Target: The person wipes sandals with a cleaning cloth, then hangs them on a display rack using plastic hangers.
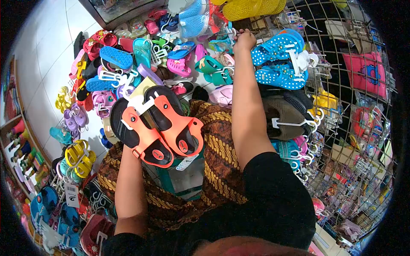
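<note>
A pair of orange-and-black sandals (pixel 171 130) on a white plastic hanger (pixel 139 104) is held up over my lap. My left forearm runs up beneath it, and the left hand itself is hidden behind the soles. At the end of my outstretched arm, my right hand (pixel 244 41) is closed at a pale plastic hanger (pixel 232 33), near the wire rack. Its fingers show only in part. Blue polka-dot sandals (pixel 279 59) hang just to the right of it, and light blue clogs (pixel 194 19) are up to its left.
Children's shoes and sandals lie heaped on the white tile floor (pixel 51 47), among them a green pair (pixel 209 70). A wire grid rack (pixel 337 141) with hanging goods rises on the right. Yellow sandals (pixel 80 158) and blue sandals (pixel 68 222) are at my left.
</note>
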Tool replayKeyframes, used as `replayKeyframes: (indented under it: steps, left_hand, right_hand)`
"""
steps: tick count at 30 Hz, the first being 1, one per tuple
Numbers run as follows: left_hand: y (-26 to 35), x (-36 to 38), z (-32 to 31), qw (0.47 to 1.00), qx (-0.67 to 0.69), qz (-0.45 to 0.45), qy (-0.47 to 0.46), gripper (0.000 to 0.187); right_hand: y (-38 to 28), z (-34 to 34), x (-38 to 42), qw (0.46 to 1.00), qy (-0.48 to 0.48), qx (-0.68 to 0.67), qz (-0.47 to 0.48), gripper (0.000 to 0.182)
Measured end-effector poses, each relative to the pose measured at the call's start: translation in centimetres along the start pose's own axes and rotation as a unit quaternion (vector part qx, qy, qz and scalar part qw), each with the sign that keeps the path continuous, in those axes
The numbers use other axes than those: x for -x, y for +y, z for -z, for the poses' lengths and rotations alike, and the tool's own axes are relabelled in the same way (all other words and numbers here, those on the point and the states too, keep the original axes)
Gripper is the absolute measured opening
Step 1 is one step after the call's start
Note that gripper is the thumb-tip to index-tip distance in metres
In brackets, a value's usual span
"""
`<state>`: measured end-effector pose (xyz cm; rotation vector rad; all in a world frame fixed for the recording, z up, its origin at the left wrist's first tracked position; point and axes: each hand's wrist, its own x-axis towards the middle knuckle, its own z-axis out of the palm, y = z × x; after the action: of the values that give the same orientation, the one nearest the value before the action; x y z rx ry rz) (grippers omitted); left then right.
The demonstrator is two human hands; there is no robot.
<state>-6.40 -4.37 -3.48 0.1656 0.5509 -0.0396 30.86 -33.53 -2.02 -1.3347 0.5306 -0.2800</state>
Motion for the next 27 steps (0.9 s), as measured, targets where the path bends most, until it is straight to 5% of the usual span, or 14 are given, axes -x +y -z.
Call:
replayKeyframes:
  steps: [14, 20, 27]
  left_hand:
    - [0.2, 0.0, 0.0, 1.0, -0.003, 0.002, 0.001, 0.045]
    - [0.5, 0.2, -0.1, 1.0, -0.003, 0.0, 0.004, 0.044]
    - [0.8, -0.2, -0.5, 1.0, -0.01, 0.002, 0.003, 0.044]
  right_hand:
    - [0.8, 0.1, -2.1, 0.976, -0.076, -0.143, -0.148, 0.019]
    - [2.4, 0.4, -3.4, 0.972, -0.081, -0.167, -0.141, 0.022]
    - [0.7, -0.4, -0.5, 0.993, -0.055, -0.045, -0.091, 0.026]
